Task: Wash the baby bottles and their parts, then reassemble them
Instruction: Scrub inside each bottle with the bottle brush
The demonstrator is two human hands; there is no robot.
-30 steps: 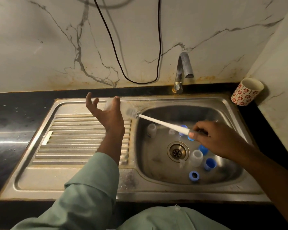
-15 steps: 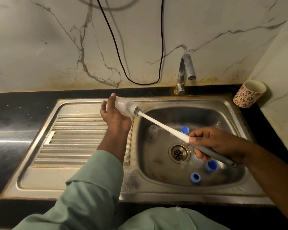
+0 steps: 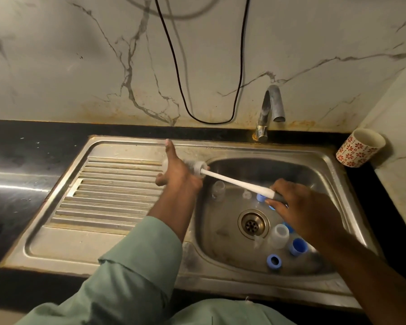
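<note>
Since a moment ago our left hand point(image 3: 177, 175) has rolled thumb-up, palm cradling the bottle point(image 3: 198, 167) above the sink point(image 3: 338, 174) edge; our right hand point(image 3: 300, 207) grips the brush point(image 3: 237, 181) pushed inside. No writing readable.

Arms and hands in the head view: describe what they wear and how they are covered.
The left arm wears a loose pale green sleeve with a folded cuff that ends partway up the forearm, leaving the wrist and left hand bare. The right arm is bare as far as the view shows, as is the right hand. No gloves, rings, watch or bands are visible.
</note>
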